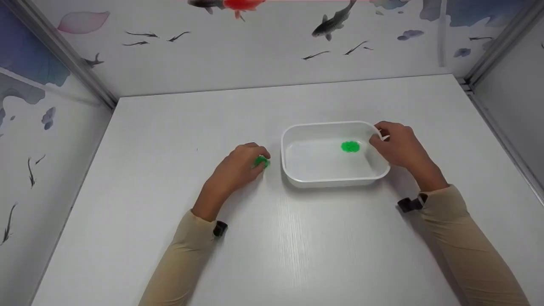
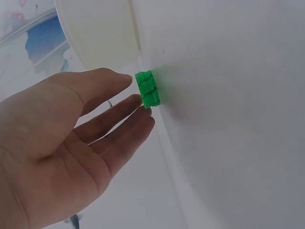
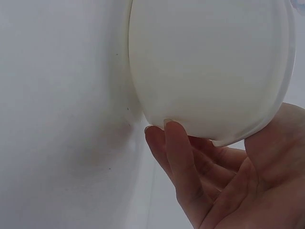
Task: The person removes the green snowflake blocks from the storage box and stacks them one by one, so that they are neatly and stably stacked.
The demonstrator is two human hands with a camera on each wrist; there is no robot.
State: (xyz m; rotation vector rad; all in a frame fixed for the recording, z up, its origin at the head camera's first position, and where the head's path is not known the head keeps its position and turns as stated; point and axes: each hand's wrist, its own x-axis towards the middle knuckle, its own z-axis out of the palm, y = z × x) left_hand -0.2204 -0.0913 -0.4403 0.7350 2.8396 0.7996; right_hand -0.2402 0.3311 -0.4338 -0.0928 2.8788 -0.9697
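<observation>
A small green piece with a ribbed edge (image 2: pixel 147 89) lies on the white table, left of a white plastic tray (image 1: pixel 327 183). My left hand (image 1: pixel 238 168) is around it. The left wrist view shows fingertips at one side of the piece and a narrow gap between it and the thumb. My right hand (image 1: pixel 399 144) grips the tray's right end, thumb over the rim and fingers against the outer wall (image 3: pixel 205 71). Inside the tray, toward its right side, lies a flat green scalloped piece (image 1: pixel 350 146).
The white tabletop (image 1: pixel 263 246) extends around the tray and both hands. A back panel with painted fish (image 1: pixel 255 55) borders its far edge. Side panels stand left (image 1: pixel 46 170) and right (image 1: pixel 510 85). Each sleeve cuff has a small black device (image 1: pixel 220 228).
</observation>
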